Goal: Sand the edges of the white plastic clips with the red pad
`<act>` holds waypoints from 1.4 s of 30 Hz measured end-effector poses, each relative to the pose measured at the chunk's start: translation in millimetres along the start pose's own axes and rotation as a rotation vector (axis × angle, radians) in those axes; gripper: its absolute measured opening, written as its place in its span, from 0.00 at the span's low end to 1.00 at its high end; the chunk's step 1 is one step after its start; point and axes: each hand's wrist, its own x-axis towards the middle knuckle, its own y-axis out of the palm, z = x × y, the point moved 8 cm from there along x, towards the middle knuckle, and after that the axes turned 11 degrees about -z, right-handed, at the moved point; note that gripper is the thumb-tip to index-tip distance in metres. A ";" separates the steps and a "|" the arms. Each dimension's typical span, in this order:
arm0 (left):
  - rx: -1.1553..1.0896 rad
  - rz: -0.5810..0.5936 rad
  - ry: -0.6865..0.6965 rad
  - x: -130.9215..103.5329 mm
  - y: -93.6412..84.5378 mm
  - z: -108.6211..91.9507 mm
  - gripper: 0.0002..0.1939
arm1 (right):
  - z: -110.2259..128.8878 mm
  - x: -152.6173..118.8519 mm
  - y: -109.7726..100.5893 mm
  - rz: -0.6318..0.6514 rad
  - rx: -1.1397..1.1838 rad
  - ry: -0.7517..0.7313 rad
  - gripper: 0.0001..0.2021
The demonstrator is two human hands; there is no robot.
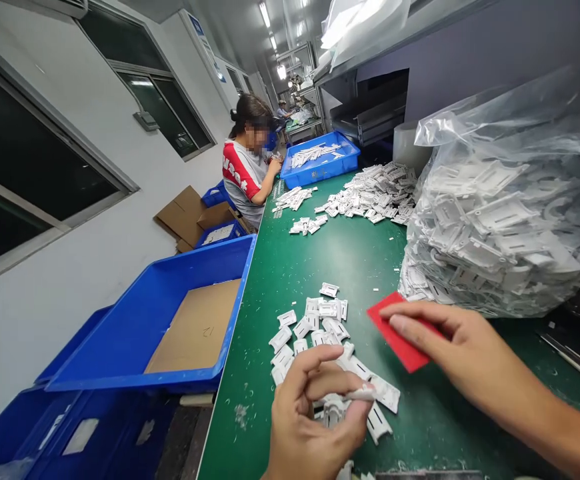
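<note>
Thumb and fingers of my left hand (315,413) are closed round a white plastic part (360,395), which they partly hide. In my right hand (440,337) is a flat red sheet (404,340), pinched between thumb and fingers, a little to the right of the left hand and apart from it. Under and beyond my left hand, a loose group of white plastic parts (315,313), several with a long slot, lies on the green tabletop (280,267).
A clear plastic bag (510,220) full of white parts stands at right. Farther back lie a heap of parts (370,190) and a blue tray (320,175), with a co-worker (245,160) seated beside it. A large blue bin (135,320) holding cardboard (195,327) adjoins the table's left edge.
</note>
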 end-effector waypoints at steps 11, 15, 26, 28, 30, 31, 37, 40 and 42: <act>-0.019 -0.040 -0.132 -0.1 -4.7 7.9 0.15 | -3.5 7.5 1.4 -0.020 -0.025 0.008 0.18; 0.036 -0.080 -0.102 4.3 -10.6 7.4 0.15 | -2.6 10.7 5.3 0.037 -0.012 0.010 0.17; -0.030 0.006 -0.066 2.7 -4.5 6.1 0.19 | 3.7 -9.1 14.0 0.199 0.110 0.061 0.14; -0.036 0.004 -0.091 2.9 -4.1 7.0 0.18 | 3.1 -0.4 -1.5 0.008 0.084 0.035 0.15; -0.023 0.035 -0.124 4.1 -2.6 9.3 0.18 | -0.9 -0.4 2.1 0.053 0.107 0.083 0.17; -0.017 0.057 -0.137 4.6 -1.8 10.4 0.19 | -2.2 -3.0 9.5 0.141 0.114 0.105 0.17; 0.040 0.020 -0.092 9.1 -7.9 8.3 0.17 | -4.5 8.1 -1.6 -0.031 0.069 0.089 0.16; 0.099 -0.038 -0.103 13.0 -12.9 9.2 0.16 | -10.5 11.6 0.4 -0.023 0.089 0.163 0.16; 0.091 -0.057 -0.133 15.3 -14.5 11.3 0.17 | -11.2 9.0 7.3 0.042 0.119 0.186 0.15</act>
